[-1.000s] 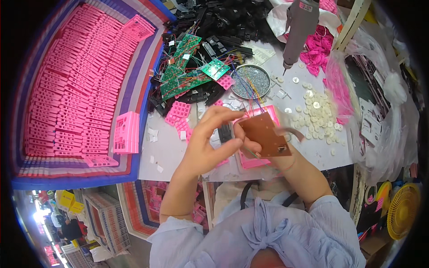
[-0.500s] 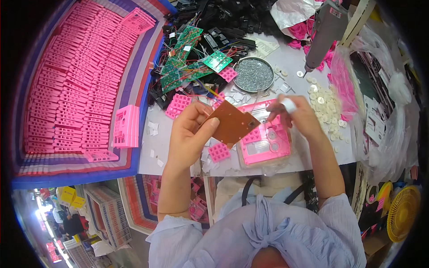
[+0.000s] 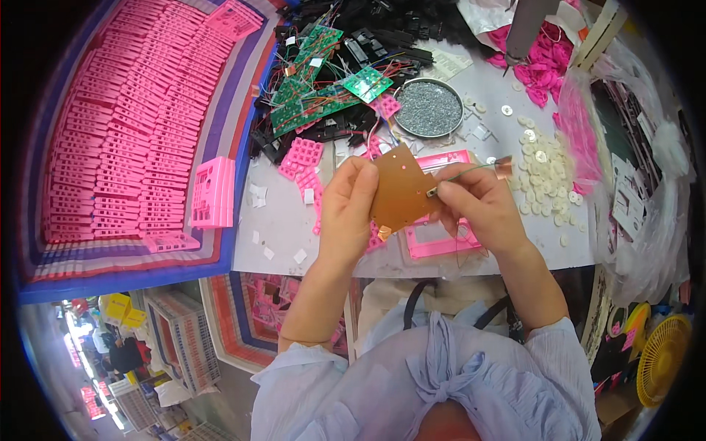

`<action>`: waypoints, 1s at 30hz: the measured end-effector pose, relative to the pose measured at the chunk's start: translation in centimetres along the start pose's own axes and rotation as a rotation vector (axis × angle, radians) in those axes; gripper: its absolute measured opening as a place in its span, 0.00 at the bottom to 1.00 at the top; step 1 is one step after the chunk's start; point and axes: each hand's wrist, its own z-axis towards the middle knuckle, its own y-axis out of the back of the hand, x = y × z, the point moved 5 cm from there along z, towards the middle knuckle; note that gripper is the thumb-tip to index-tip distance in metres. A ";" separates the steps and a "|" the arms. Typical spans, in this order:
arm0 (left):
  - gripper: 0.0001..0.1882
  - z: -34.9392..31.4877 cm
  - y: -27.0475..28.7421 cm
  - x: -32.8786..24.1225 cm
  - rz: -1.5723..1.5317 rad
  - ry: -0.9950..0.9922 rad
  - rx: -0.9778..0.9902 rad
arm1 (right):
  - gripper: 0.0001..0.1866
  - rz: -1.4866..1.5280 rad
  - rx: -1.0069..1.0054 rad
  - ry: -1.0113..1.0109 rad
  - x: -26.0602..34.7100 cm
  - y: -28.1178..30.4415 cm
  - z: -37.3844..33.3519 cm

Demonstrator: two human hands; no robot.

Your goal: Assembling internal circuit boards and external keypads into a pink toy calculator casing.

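**Holding a brown circuit board (image 3: 401,189) from both sides**

Your white table (image 3: 533,250) stretches across the scene. At its left you have a blue-rimmed striped basket (image 3: 118,285), packed with rows of pink casings (image 3: 118,147). On the far side lies a heap of black parts (image 3: 412,18), with green boards (image 3: 312,106) and loose wires at its near left.

Nearer to you, a pink frame (image 3: 426,251) rests on the table, partly hidden by the board and your right hand (image 3: 474,202). You have the board raised above the table, tilted. Your left hand (image 3: 351,198) is clamped on its left edge, thumb on top. Your right fingers are closed at the right edge, beside a small component (image 3: 432,192); whether they pinch that component cannot be told.

Beyond the board sits a round dish (image 3: 430,137) of silvery bits (image 3: 429,106). White discs (image 3: 544,173) scatter to the right. A thin green wire (image 3: 471,171) passes by your right fingers.
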 end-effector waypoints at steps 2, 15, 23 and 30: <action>0.15 -0.4 -0.2 0.2 -0.138 0.087 0.028 | 0.13 0.013 -0.026 0.014 -0.2 0.1 0.3; 0.15 -2.4 0.7 1.8 -0.121 0.079 0.068 | 0.16 -0.022 -0.138 0.105 0.0 1.2 0.2; 0.16 -2.7 0.6 2.6 0.032 0.003 0.080 | 0.14 -0.070 -0.157 -0.045 -0.2 0.2 0.7; 0.21 -2.9 -1.9 1.4 -0.148 0.015 0.311 | 0.15 0.050 0.132 -0.396 -3.5 -1.0 0.5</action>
